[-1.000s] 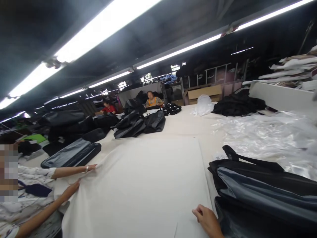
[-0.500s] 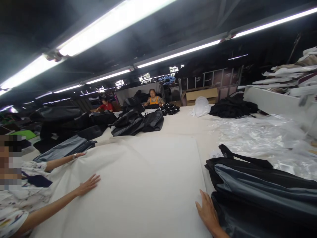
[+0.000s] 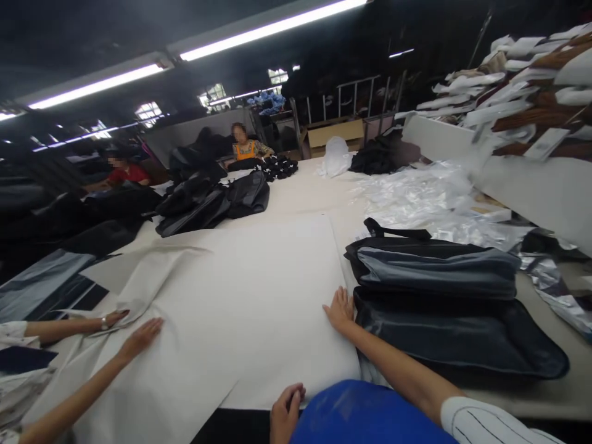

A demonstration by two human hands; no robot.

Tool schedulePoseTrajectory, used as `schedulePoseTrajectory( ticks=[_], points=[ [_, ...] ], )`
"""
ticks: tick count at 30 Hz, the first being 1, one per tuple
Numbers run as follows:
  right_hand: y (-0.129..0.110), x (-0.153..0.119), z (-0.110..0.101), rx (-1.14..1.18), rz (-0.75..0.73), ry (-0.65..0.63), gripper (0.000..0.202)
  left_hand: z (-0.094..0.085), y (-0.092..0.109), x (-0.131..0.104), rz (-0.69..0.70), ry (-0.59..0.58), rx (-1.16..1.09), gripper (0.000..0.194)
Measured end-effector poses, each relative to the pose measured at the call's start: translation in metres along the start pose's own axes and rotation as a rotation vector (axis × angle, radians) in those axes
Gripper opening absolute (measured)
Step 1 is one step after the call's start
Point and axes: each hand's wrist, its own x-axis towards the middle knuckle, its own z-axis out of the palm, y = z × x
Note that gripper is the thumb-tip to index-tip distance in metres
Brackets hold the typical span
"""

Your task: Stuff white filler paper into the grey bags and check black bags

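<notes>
A large white sheet [image 3: 259,296], of cloth or paper, lies over the table in front of me. My right hand [image 3: 341,310] rests flat on its right edge with fingers spread, close beside the dark bags. At the front edge of the sheet, my left hand [image 3: 285,412] is closed, its fingers curled and the thumb near them, apparently on that edge. On the left, a co-worker's two hands [image 3: 142,338] are on the rumpled part of the sheet. Two dark bags [image 3: 439,320], black with grey-blue panels, lie to the right of my right hand.
Clear plastic bags [image 3: 416,191] lie in a heap at the right back. Black bags [image 3: 217,197] are piled beyond the sheet. A cardboard box [image 3: 335,134] and a seated person [image 3: 247,149] are at the far end. Stacked material [image 3: 531,92] rises at the right.
My view has shifted right and downward. My left hand and blue clothing have come into view. The sheet's left part is more folded, and the co-worker's hands have moved lower in view.
</notes>
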Motion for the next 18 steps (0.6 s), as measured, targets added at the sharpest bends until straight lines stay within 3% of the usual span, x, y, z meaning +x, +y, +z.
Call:
schedulePoseTrajectory(
  ticks=[3, 5, 7, 9, 11, 13, 15, 18],
  points=[
    [-0.003, 0.003, 0.006, 0.007, 0.001, 0.01, 0.073, -0.017, 0.004, -0.007, -0.074, 0.005, 0.057, 0.075],
    [-0.004, 0.005, 0.007, 0.012, -0.002, 0.016, 0.073, -0.046, 0.016, -0.006, -0.152, 0.004, 0.11, 0.07],
    [-0.006, 0.006, 0.007, 0.021, -0.011, 0.021, 0.071, -0.095, 0.032, 0.002, -0.206, 0.05, 0.138, 0.065],
    [-0.009, 0.007, 0.007, 0.037, -0.026, 0.028, 0.067, -0.156, 0.049, 0.016, -0.276, 0.112, 0.163, 0.065],
    [-0.013, 0.006, 0.007, 0.065, -0.052, 0.037, 0.062, -0.217, 0.06, 0.032, -0.544, 0.127, 0.2, 0.068],
    [-0.019, 0.005, 0.006, 0.105, -0.088, 0.05, 0.058, -0.266, 0.063, 0.043, -0.597, 0.192, 0.186, 0.068],
    [-0.025, 0.004, 0.004, 0.157, -0.126, 0.069, 0.054, -0.297, 0.059, 0.047, -0.542, 0.209, 0.163, 0.066],
    [-0.031, 0.005, -0.002, 0.26, -0.161, 0.096, 0.05, -0.322, 0.055, 0.049, -0.457, 0.165, 0.143, 0.065]
  ],
)
